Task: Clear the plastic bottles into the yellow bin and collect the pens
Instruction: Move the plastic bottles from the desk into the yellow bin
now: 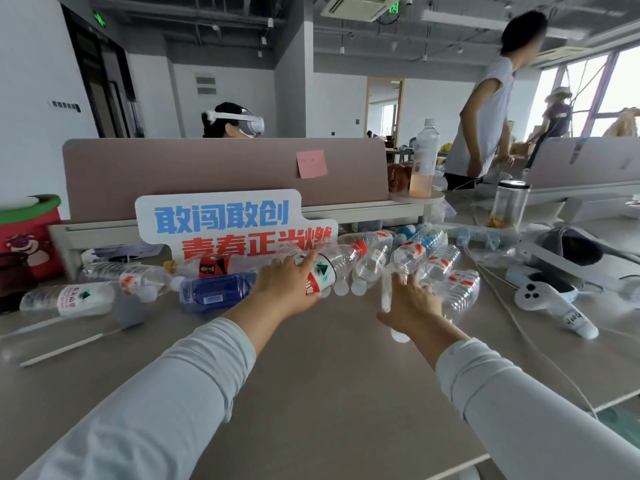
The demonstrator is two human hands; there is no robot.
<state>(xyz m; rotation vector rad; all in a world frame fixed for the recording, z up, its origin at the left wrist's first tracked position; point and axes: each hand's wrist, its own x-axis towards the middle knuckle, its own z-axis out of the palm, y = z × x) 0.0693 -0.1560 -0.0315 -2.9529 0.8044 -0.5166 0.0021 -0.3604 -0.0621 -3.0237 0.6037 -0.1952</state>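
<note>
Desk strewn with bottles — left hand grips red-capped bottle.

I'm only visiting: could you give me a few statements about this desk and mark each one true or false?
1. The left hand grips a red-capped bottle. True.
2. The blue bottle stands upright. False: it lies on its side.
3. A pink note is stuck on the partition. True.
4. A yellow bin sits on the desk between the hands. False: no yellow bin is in view.
</note>
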